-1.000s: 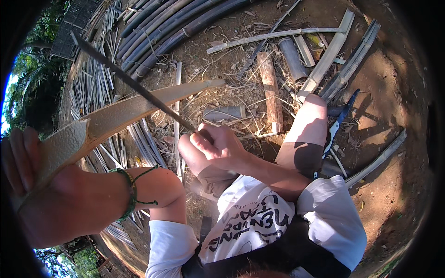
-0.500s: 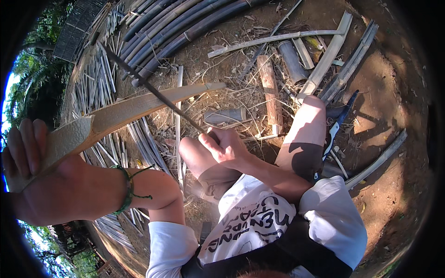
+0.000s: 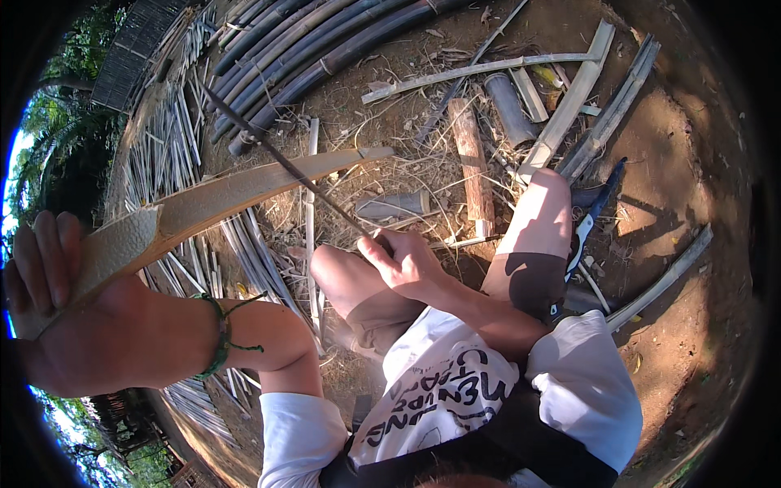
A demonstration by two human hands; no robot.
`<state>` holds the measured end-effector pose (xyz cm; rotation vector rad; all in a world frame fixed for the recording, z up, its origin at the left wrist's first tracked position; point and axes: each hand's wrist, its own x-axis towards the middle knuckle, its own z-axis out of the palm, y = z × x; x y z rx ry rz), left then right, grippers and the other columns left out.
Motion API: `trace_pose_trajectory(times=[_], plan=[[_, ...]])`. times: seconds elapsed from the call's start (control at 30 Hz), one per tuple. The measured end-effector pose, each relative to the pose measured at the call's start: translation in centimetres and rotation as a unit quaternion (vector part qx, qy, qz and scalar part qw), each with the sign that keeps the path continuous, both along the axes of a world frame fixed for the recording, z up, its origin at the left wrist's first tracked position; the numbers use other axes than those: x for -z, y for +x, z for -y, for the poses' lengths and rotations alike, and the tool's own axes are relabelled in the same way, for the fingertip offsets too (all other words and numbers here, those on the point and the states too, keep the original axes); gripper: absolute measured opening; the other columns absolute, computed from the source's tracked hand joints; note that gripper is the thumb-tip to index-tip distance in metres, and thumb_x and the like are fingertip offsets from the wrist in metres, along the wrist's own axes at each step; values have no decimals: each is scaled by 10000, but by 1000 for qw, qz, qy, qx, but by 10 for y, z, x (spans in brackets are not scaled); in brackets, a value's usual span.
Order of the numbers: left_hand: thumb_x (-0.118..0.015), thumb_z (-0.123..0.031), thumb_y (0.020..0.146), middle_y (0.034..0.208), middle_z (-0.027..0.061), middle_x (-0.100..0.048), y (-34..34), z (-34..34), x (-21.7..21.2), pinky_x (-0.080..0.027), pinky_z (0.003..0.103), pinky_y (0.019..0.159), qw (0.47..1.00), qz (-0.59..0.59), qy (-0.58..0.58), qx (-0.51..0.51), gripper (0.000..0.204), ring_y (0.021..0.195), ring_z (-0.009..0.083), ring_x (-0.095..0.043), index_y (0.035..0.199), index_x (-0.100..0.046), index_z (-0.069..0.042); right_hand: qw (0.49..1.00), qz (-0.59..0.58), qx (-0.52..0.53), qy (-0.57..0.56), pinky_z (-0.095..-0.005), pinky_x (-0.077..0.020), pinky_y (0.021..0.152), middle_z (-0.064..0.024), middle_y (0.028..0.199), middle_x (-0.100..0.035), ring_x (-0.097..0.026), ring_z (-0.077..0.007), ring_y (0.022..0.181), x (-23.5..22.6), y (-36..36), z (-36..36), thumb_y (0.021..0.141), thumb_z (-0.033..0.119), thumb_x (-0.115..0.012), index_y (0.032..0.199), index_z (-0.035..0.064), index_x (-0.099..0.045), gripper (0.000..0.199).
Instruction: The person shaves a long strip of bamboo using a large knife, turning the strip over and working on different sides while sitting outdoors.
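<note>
Raised close at the left, my left hand (image 3: 98, 325) is closed round the thick end of a pale split bamboo piece (image 3: 220, 195). The piece slants away to the right and narrows toward its far end. In front of my knees, my right hand (image 3: 407, 264) grips the handle of a long dark machete (image 3: 321, 195), seen nearly edge-on. Its blade points up and to the left and crosses the bamboo piece, lying against or just over it; which one I cannot tell.
Dark bamboo poles (image 3: 325, 65) lie stacked at the back. Thin strips (image 3: 167, 138) cover the ground at the left. A log (image 3: 469, 163), a short bamboo tube (image 3: 510, 110) and split lengths (image 3: 569, 102) lie beyond my knees. A saw (image 3: 587, 232) rests by my right leg.
The machete's tip has swung to the right, and the blade crosses the bamboo piece a little nearer its far end. My left hand and the bamboo piece have hardly moved.
</note>
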<state>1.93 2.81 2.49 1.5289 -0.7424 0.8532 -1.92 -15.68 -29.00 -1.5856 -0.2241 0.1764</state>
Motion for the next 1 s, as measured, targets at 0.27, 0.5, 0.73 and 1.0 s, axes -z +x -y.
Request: trace_pose_trajectory(times=[0.27,0.5,0.73,1.0], plan=[[-276,-209,968,1004,296,-674,-4,12,0,-636,370,767,908,61,-55,-412,528,888,347,-711,1046,-528,249,910,-271,66,-306,-440,-504,523,-285,768,-643,-648,-367,620,172,44,19,942,587,-491,989,-29,-688,649],[-313,-185,943,942,262,-612,-8,27,18,-581,357,726,957,69,-61,-276,418,820,308,-648,982,-486,193,999,-3,26,-46,-441,-438,517,-168,559,-559,-566,-372,519,49,28,-10,933,511,-583,672,19,-587,557],[-349,-162,918,880,227,-551,-4,35,7,-527,345,684,976,52,-67,-200,313,752,270,-584,918,-445,137,917,-334,51,-213,-439,-515,520,-222,629,-638,-666,-333,597,246,65,19,897,749,-379,721,-76,-632,881],[-391,-134,890,809,188,-481,-14,19,15,-465,331,637,983,46,-53,-172,212,674,225,-511,845,-397,73,985,-130,10,-115,-419,-460,583,-159,632,-573,-604,-264,616,159,49,-8,969,590,-442,834,-8,-616,637]])
